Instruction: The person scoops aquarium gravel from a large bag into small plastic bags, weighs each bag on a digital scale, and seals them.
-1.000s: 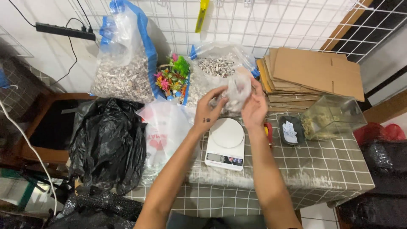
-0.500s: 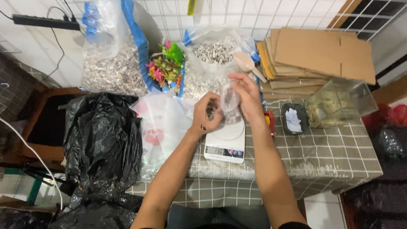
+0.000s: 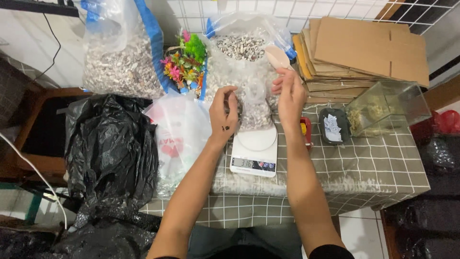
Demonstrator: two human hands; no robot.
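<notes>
Two hands at work: left hand (image 3: 224,115) and right hand (image 3: 290,96) pinching small bag (image 3: 254,108) of pebbles, already filled, standing on scale (image 3: 254,153); not yet closed.

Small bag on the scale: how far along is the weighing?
Done: the small clear bag already holds pebbles and sits on the white scale, whose display is lit. In hand: the left hand and right hand hold the bag's top open; the right also grips a scoop. Left: the bag is not yet closed, and the big pebble bag stands open behind.
</notes>
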